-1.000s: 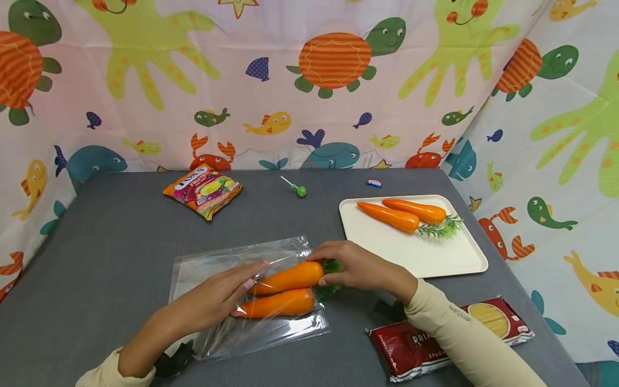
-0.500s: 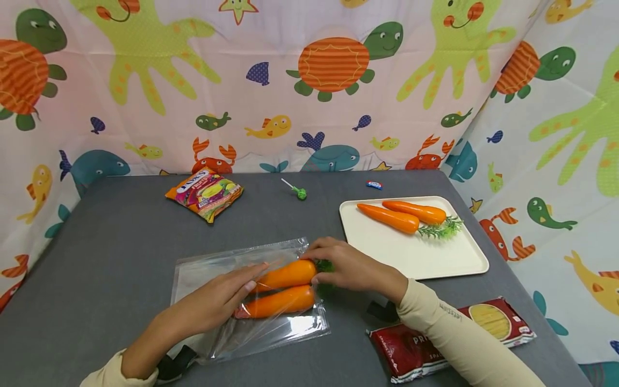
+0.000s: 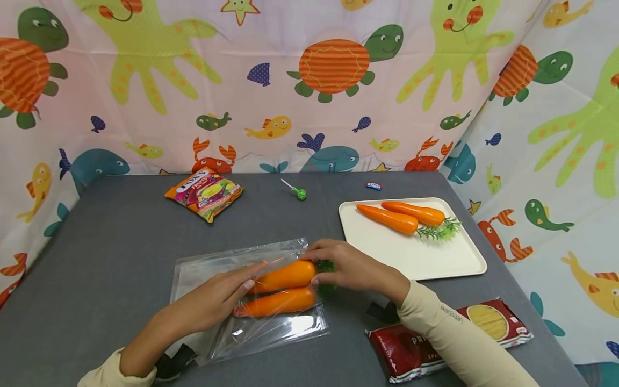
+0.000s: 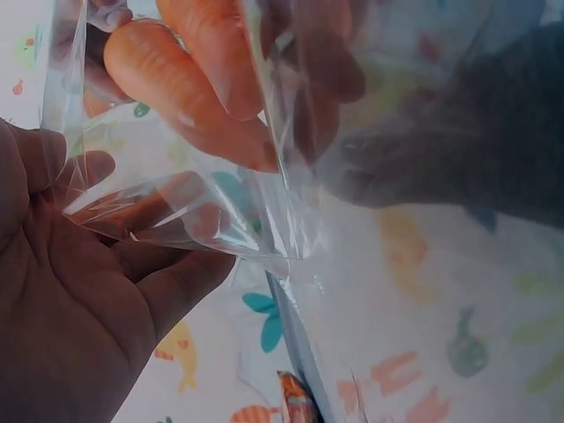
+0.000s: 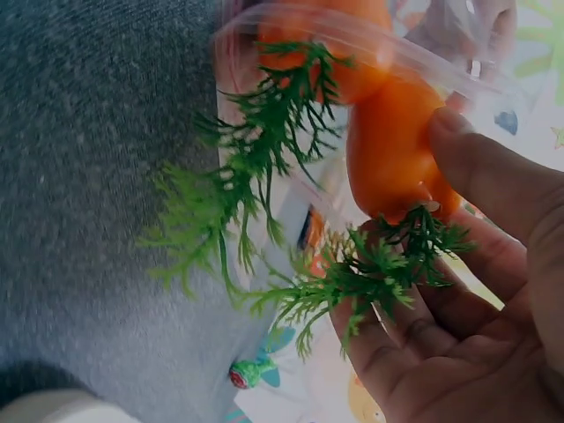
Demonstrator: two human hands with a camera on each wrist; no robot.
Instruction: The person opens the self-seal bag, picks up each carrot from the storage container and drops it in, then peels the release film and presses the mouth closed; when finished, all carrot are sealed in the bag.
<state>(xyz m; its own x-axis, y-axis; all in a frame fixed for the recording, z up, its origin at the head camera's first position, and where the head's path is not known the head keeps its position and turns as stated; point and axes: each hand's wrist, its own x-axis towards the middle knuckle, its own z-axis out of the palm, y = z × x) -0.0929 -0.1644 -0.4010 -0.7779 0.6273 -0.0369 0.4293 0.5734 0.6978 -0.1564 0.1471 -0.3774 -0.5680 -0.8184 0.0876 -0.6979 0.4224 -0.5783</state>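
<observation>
Head view, from the desk's left side across: the left hand (image 3: 213,301) lies with straight fingers pressed flat on the clear plastic bag (image 3: 242,295), pinning it to the desk near the front edge; the left wrist view shows its palm open against the film, gripping nothing. Inside the bag lie two orange carrots (image 3: 278,290) side by side, tips toward the left, one nearer the front edge and one just behind it. The rear carrot's leafy end sits at the bag's mouth, where the right hand (image 3: 350,266) has its fingers curled round that green top (image 5: 388,264), thumb on the orange shoulder, as the right wrist view shows. By my reading, two carrots are almost fully bagged, with the rear one's leaves not yet wholly inside, and the mouth is unsealed.

Toward the back edge lie a bright snack packet (image 3: 204,193), a green lollipop (image 3: 299,192) and a small wrapped sweet (image 3: 373,186). On the right side a cream tray (image 3: 435,258) carries two more carrots (image 3: 401,216), probably left to pack. At the front right corner a red spaghetti packet (image 3: 450,338) lies under the right forearm, well apart from the bag. Nothing blocks the bag's mouth except loose film.
</observation>
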